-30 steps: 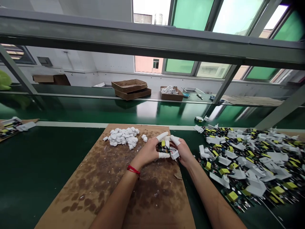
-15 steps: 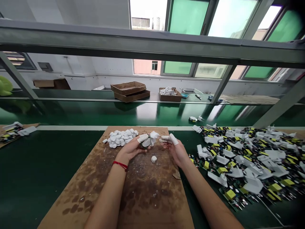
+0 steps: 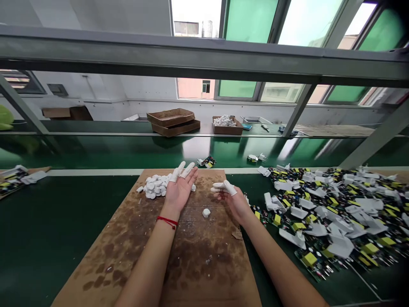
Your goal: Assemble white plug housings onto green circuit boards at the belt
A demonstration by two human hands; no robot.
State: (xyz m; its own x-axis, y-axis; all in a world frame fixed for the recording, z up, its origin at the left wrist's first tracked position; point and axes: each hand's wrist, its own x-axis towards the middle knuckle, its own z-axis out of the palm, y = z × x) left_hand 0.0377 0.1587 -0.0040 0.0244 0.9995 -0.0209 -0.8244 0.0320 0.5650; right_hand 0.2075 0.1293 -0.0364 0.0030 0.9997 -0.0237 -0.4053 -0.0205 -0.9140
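Observation:
My left hand (image 3: 181,191) is open, palm up and fingers stretched out, beside a pile of small white discs (image 3: 155,186). White finger cots cover some fingers on both hands. Just beyond its fingertips, a small circuit board with white parts (image 3: 208,162) lies on the green belt. My right hand (image 3: 231,197) hovers over the cardboard's right edge, fingers loosely bent and apart, with nothing visible in it. Between and below the hands, a single white piece (image 3: 206,212) lies on the stained cardboard sheet (image 3: 191,256).
Many circuit boards with white housings and yellow parts (image 3: 316,213) cover the right side. Another white-cased board (image 3: 255,158) lies on the belt (image 3: 143,153). Behind stand stacked cardboard trays (image 3: 172,121) and a box of white pieces (image 3: 227,125). A metal beam (image 3: 204,59) crosses above.
My left hand has let go of the circuit board, which now lies on the belt, and has turned palm up. The white-cased board shifted slightly left along the belt. My right hand barely moved.

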